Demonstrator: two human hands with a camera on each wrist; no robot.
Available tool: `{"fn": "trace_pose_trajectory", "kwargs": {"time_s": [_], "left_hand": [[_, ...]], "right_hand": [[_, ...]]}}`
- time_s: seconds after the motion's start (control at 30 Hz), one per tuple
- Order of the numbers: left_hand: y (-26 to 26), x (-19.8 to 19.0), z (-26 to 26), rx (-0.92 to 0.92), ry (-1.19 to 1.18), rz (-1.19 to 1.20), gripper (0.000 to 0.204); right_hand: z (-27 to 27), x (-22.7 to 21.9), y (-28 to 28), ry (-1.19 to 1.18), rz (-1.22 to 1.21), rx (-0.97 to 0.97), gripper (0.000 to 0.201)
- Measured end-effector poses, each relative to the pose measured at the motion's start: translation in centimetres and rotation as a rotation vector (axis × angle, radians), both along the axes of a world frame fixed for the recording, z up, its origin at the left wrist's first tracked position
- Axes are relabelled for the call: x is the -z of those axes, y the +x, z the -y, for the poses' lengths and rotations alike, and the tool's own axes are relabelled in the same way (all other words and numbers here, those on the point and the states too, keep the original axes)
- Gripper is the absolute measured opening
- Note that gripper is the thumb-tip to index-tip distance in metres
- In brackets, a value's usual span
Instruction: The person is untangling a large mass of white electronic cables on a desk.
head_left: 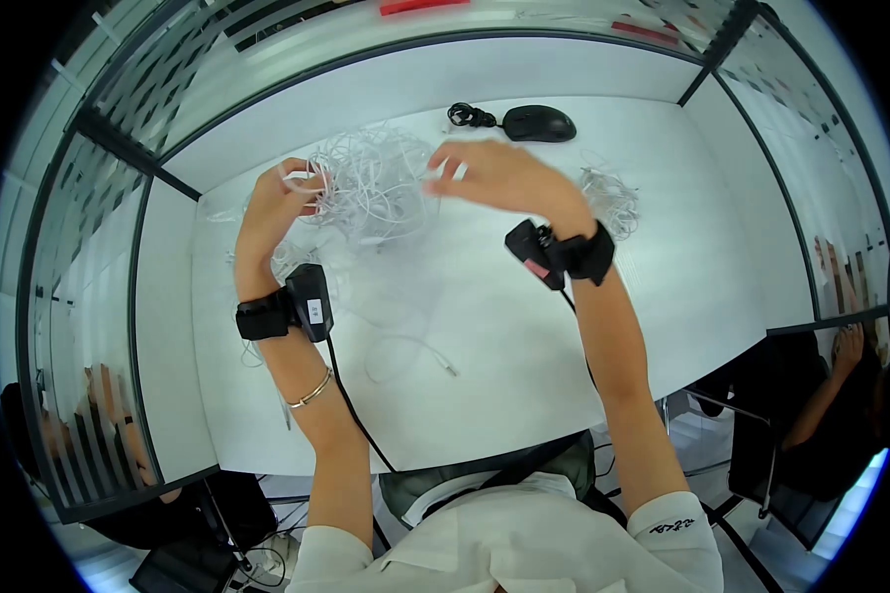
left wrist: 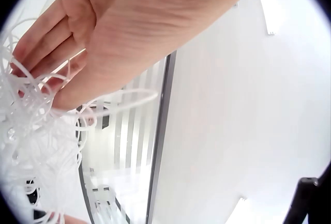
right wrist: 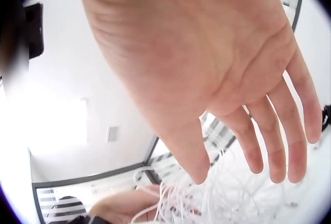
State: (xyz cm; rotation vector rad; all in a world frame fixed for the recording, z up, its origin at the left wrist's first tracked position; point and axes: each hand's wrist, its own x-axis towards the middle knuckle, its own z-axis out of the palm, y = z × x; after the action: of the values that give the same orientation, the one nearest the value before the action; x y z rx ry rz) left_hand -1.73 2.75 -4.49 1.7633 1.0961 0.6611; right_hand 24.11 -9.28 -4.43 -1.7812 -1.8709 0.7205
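A large tangle of thin white cables [head_left: 376,188] sits toward the back of the white table, left of the middle. At its left side my left hand [head_left: 272,203] grips some of the strands; the left wrist view shows its fingers [left wrist: 49,38] and thumb bent in among the loops. My right hand [head_left: 504,180] hovers at the right edge of the same tangle, holding nothing. In the right wrist view its fingers [right wrist: 276,131] are extended and spread, with the cable loops [right wrist: 212,201] beyond the thumb.
A black computer mouse [head_left: 539,124] with its cord bundled lies at the back. Smaller white cable heaps lie at the right [head_left: 611,203] and below the left hand [head_left: 292,259]. One loose white cable [head_left: 445,366] lies nearer the front. Low partitions [head_left: 445,74] enclose the table's back and sides.
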Motion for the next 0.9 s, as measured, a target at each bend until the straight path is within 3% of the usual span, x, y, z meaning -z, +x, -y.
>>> {"fn": "trace_pose_trajectory", "kwargs": {"time_s": [0.17, 0.43, 0.57, 0.6, 0.63, 0.8, 0.9], "left_hand": [[-0.7, -1.5, 0.9, -0.106, 0.094, -0.027, 0.031], [-2.7, -4.7, 5.9, -0.264, 0.164, -0.236, 0.026], [-0.5, -0.5, 8.1, -0.024, 0.625, 0.053, 0.01], [1.2, -0.7, 10.7, -0.017, 0.669, 0.12, 0.011], [2.3, -1.0, 12.8, 0.021, 0.578, 0.125, 0.016], [4.9, 2.1, 14.6, 0.235, 0.825, 0.158, 0.031], [4.8, 4.6, 13.6, 0.24, 0.767, 0.114, 0.031]], "right_hand": [[0.3, 5.6, -2.7, 0.04, -0.178, -0.115, 0.047], [4.1, 4.6, -3.6, 0.112, -0.547, -0.028, 0.024], [6.0, 5.3, -3.6, 0.236, -0.769, 0.041, 0.032], [6.4, 5.2, -3.7, 0.228, -0.777, 0.038, 0.033], [6.7, 5.0, -3.7, 0.219, -0.784, 0.034, 0.034], [7.0, 5.3, -3.9, 0.203, -0.835, -0.033, 0.032], [6.9, 5.9, -3.7, 0.256, -0.636, -0.095, 0.026]]}}
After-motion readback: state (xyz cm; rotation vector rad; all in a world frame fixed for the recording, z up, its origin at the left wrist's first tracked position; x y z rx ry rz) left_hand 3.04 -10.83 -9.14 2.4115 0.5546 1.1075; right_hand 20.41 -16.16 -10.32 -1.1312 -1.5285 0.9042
